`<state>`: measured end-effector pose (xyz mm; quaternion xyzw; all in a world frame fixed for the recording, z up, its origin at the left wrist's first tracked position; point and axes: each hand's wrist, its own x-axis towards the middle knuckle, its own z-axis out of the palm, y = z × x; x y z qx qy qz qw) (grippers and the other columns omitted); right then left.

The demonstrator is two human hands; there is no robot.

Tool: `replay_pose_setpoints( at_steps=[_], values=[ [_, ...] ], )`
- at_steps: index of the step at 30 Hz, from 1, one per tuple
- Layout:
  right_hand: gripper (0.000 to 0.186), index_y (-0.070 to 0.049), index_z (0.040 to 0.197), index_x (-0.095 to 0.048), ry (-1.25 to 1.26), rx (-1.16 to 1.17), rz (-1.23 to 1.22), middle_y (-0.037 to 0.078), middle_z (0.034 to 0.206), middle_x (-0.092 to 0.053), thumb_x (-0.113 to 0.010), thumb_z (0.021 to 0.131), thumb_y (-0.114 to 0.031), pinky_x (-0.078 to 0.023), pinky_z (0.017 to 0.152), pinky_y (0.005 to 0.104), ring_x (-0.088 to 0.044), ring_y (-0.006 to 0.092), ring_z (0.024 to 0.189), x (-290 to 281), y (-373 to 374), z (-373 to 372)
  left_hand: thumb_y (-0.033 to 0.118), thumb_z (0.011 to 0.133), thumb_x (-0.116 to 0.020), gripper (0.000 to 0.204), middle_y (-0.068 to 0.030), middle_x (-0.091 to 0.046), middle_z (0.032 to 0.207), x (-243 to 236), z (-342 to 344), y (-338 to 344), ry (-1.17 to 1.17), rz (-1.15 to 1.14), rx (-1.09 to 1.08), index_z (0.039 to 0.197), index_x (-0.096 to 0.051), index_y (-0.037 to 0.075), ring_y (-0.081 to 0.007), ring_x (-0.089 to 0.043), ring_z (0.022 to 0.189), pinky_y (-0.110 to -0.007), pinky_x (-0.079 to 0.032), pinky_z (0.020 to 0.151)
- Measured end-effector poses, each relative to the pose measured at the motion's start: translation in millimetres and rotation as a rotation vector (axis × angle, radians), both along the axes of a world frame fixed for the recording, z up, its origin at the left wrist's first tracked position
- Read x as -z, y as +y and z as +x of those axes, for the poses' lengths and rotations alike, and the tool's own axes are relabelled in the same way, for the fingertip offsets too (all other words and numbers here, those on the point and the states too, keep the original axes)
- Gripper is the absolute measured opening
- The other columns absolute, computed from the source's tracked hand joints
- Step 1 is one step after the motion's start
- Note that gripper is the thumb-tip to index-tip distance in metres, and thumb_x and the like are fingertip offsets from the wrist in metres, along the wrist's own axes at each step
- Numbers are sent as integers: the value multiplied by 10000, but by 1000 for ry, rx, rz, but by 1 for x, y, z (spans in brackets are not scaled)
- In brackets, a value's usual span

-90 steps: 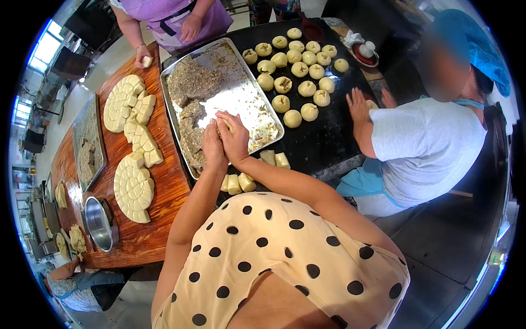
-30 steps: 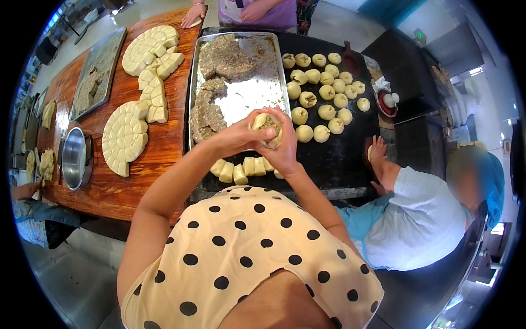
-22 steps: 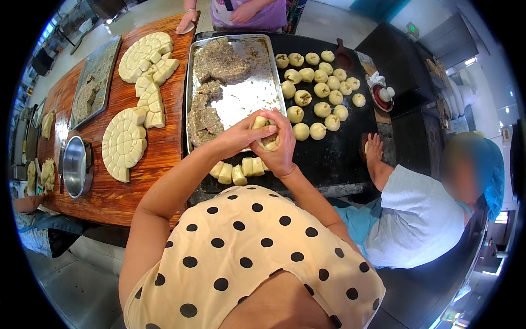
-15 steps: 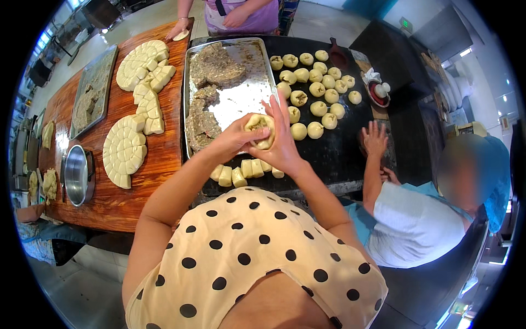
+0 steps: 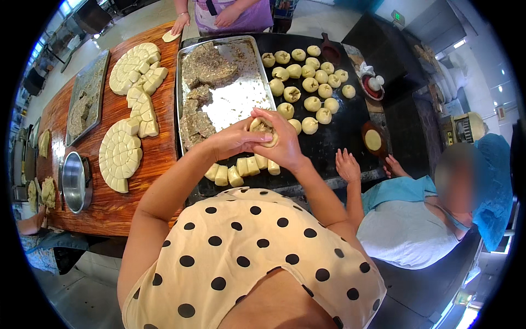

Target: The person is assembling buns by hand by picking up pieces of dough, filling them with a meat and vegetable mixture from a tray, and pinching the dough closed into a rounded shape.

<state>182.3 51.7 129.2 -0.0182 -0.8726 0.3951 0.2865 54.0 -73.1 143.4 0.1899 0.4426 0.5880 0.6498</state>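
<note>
A dough cup [image 5: 255, 125] with brownish filling sits between my hands, its mouth facing up and only partly gathered. My left hand [image 5: 236, 139] closes on its left side, the thumb pressing over the filling. Round the far and right side wraps my right hand [image 5: 286, 143], fingers bent over the rim. Just below my hands lies a row of cut dough pieces [image 5: 235, 176]. Beyond them is a metal tray [image 5: 245, 98] of chunky filling [image 5: 211, 66]. Several round filled dough balls [image 5: 310, 125] rest on the black tabletop to the right.
On the wooden table [image 5: 156, 181] at left lie scored dough rounds [image 5: 119, 159], a steel bowl [image 5: 75, 181] and another filling tray [image 5: 87, 101]. At right a co-worker holds a wooden mould [image 5: 373, 140] with dough in it. Another person's hand [image 5: 181, 23] touches a flat dough disc [image 5: 171, 36].
My right fingers, stretched upward before, now curl over the dough's rim. The co-worker's hand at right has drawn back from the mould, uncovering the pale dough inside. The view has shifted slightly.
</note>
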Motion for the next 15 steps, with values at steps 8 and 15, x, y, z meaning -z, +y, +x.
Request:
replay_pose_setpoints(
  at_steps=[8,15],
  values=[
    [680,-41,1278,-552,116,215,-32,147,1267,-608,-789,643,-101,-468,988,417,-571,356,1177,10,-14,-12,360,1010,-494,570,-77,-528,1317,31,13,7,-8,53,-152,1475,-322,80,-161,-579,1131,-380,-487,963],
    [420,5,1244,-585,190,189,-600,145,1169,-667,-695,856,-112,-470,957,309,-616,179,1053,14,-23,-25,379,1055,-387,479,-116,-578,1228,10,-6,5,337,46,-126,1389,-424,37,-198,-600,1052,-359,-467,946]
  ],
)
